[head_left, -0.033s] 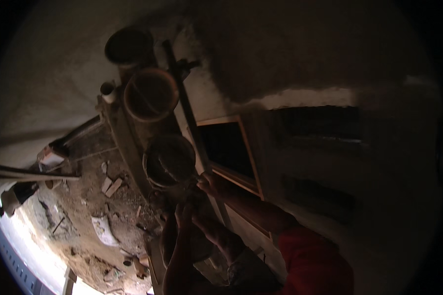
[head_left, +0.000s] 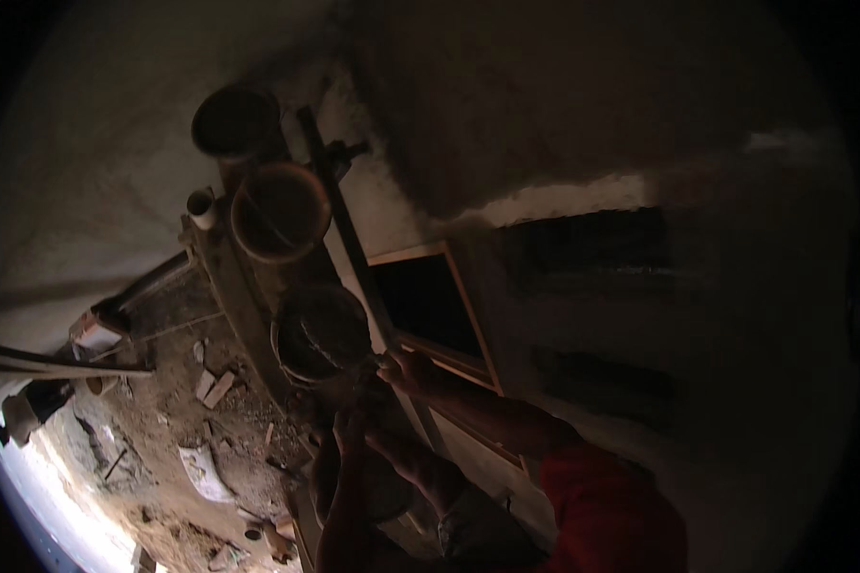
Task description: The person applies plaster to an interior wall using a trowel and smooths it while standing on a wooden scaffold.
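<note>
While dark wall (head_left: 755, 286) fills my right side, long plank (head_left: 236, 306) runs ahead, wooden frame (head_left: 467, 306) to its right. Near bucket (head_left: 317, 329) sits just ahead of my hands; middle bucket (head_left: 280, 212) and far bucket (head_left: 236, 124) line up beyond. Right hand (head_left: 407, 372) curled beside near bucket's rim, left hand (head_left: 351, 430) lower; too dim, I can't tell left's opening or what either holds.

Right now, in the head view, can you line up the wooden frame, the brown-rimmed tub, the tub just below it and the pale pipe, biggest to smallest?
1. Wooden frame: looks largest.
2. Brown-rimmed tub and the tub just below it: too alike to rank.
3. Pale pipe: smallest.
</note>
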A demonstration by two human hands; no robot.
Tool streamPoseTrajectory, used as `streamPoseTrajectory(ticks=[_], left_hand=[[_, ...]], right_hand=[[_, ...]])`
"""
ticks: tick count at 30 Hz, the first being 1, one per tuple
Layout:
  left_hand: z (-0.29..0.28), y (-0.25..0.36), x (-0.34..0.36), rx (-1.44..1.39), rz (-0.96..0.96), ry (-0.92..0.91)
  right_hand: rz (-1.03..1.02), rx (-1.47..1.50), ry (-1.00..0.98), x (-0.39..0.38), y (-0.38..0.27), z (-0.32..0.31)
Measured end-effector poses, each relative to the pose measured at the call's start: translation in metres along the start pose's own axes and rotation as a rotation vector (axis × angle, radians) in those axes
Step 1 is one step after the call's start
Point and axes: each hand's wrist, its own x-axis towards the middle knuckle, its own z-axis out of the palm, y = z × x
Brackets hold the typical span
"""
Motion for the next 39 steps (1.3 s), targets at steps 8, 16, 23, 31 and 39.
streamPoseTrajectory(ticks=[8, 16, 23, 31, 39], left_hand=[[0.017, 0.11, -0.053, 0.072, 0.096, 0.028], [-0.046, 0.236, -0.101, -0.024, -0.064, 0.187], [-0.132, 0.192, -0.12, -0.1, -0.123, 0.253], [-0.136, 0.224, -0.149, 0.244, -0.198, 0.298], [0.032, 0.155, -0.128, 0.041, -0.429, 0.062]], right_hand=[[0.037, -0.232, 0.239, -0.098, -0.247, -0.311], [-0.059, -0.167, 0.091, -0.182, -0.435, -0.476], [0.351, 0.2, 0.444, -0.179, -0.329, -0.539], [0.383, -0.196, 0.827, -0.25, -0.41, -0.602], [0.291, -0.394, -0.088, -0.116, -0.182, -0.25]])
